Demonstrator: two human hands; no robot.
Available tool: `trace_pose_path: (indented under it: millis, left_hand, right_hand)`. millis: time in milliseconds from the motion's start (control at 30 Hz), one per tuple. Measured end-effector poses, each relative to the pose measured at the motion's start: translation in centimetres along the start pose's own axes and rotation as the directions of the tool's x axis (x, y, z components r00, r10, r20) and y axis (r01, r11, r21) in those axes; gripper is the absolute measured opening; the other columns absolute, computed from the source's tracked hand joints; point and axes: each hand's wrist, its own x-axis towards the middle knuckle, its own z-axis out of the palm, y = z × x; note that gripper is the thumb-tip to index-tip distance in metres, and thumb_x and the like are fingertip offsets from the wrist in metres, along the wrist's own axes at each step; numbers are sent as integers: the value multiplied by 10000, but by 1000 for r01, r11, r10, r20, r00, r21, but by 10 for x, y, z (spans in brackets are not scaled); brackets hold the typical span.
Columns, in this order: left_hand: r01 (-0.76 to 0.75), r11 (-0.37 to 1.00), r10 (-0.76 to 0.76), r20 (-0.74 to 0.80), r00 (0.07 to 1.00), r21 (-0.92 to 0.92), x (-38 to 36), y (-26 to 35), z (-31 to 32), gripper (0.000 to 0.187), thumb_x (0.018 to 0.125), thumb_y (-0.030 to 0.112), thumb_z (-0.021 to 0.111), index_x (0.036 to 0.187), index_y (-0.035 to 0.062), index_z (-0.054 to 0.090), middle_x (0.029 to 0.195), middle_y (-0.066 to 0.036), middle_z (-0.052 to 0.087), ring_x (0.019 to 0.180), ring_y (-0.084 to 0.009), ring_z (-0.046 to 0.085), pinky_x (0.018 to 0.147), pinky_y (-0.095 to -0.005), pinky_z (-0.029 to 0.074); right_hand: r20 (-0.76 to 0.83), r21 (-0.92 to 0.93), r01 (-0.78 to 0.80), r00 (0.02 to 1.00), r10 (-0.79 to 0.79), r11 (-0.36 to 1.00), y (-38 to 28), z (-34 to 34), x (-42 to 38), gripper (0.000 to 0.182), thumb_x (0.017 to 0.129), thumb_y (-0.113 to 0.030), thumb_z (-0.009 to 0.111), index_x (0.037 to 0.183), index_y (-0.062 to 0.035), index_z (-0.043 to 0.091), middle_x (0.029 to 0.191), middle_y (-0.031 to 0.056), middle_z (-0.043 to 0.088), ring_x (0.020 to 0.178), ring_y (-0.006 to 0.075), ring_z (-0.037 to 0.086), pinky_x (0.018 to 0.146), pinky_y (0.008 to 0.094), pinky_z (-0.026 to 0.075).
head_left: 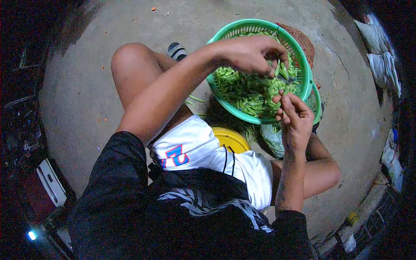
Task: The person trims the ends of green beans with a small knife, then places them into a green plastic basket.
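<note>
A green plastic basket (307,82) with slotted sides holds a heap of cut green bean pieces (255,102). My left hand (253,54) reaches across over the basket, its fingers curled and drawn together above the pieces. What those fingers hold, if anything, I cannot make out. At the basket's near right rim is my right hand (297,113), thumb and fingertips pinched together. A bit of green bean (277,105) shows between its fingers. Both hands are close to each other.
Under the basket's right side shows a second green basket (318,106). A yellow round container (232,139) and a clear plastic bag (274,139) sit near my legs. Loose long beans (196,99) lie on the concrete floor (86,99). A brown rounded object (301,41) stands behind the basket.
</note>
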Motion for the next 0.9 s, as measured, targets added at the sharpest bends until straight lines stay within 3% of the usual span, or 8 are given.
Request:
trace_pose_path:
  millis: [133, 200, 333, 400, 467, 533, 633, 900]
  left_hand:
    - [-126, 983, 118, -62, 991, -133, 6, -23, -22, 399, 826, 53, 698, 1219, 37, 630, 991, -40, 637, 921, -154, 586, 858, -326, 503]
    - [-6, 966, 6, -1, 1000, -260, 5, -20, -18, 394, 822, 55, 702, 1210, 42, 633, 962, -34, 620, 911, -125, 570, 838, -309, 499]
    - [27, 987, -10, 107, 994, -156, 0, 7, 9, 420, 805, 107, 732, 1211, 52, 641, 945, -22, 603, 903, -132, 553, 837, -309, 479]
    - [-135, 981, 146, 74, 986, -142, 6, -7, -1, 398, 808, 116, 735, 1189, 39, 650, 982, -24, 631, 926, -144, 569, 861, -322, 482]
    - [37, 958, -25, 47, 999, -283, 6, -12, -12, 360, 824, 68, 715, 1178, 36, 656, 1039, -38, 658, 973, -130, 578, 887, -316, 500]
    - [6, 944, -1, 17, 1000, -329, 5, -13, -17, 366, 829, 69, 716, 1189, 41, 651, 1033, -34, 647, 963, -118, 565, 875, -308, 501]
    - [51, 994, -44, 73, 996, -100, -2, 9, -2, 377, 821, 69, 720, 1188, 38, 643, 1047, -38, 631, 959, -119, 567, 854, -300, 489]
    - [-39, 983, 53, 72, 996, -180, 2, -3, -10, 369, 833, 98, 716, 1191, 49, 643, 986, -23, 596, 932, -129, 552, 832, -304, 485]
  right_hand:
    - [-3, -17, 41, 999, -42, 999, -4, 0, -3, 213, 956, -133, 714, 1097, 27, 709, 934, 125, 757, 661, 82, 631, 577, 214, 516]
    - [-13, -46, 31, 999, -32, 998, -5, 1, -2, 210, 956, -133, 715, 1092, 27, 710, 931, 123, 757, 662, 82, 631, 578, 216, 517]
    - [-18, -32, 35, 999, -35, 999, -1, 1, -1, 215, 955, -144, 718, 1093, 19, 713, 923, 116, 755, 667, 83, 632, 580, 219, 521]
    - [-21, -26, 47, 999, -47, 999, -1, 0, -3, 213, 956, -147, 718, 1092, 16, 715, 921, 114, 755, 668, 83, 633, 580, 219, 522]
    - [-1, -38, 64, 998, -64, 997, -5, 0, -3, 206, 955, -145, 719, 1081, 17, 714, 923, 115, 755, 669, 83, 634, 579, 222, 527]
    - [-6, -30, 61, 998, -61, 998, -3, -2, -2, 203, 954, -141, 720, 1078, 19, 714, 923, 115, 754, 672, 85, 636, 581, 224, 530]
    - [-4, -22, 61, 998, -61, 998, 2, -3, 1, 203, 951, -138, 724, 1077, 20, 715, 920, 115, 753, 679, 90, 641, 585, 228, 537]
    - [-27, -61, 91, 995, -93, 994, -3, -1, 0, 209, 949, -136, 727, 1079, 27, 715, 912, 108, 751, 688, 98, 646, 583, 238, 545]
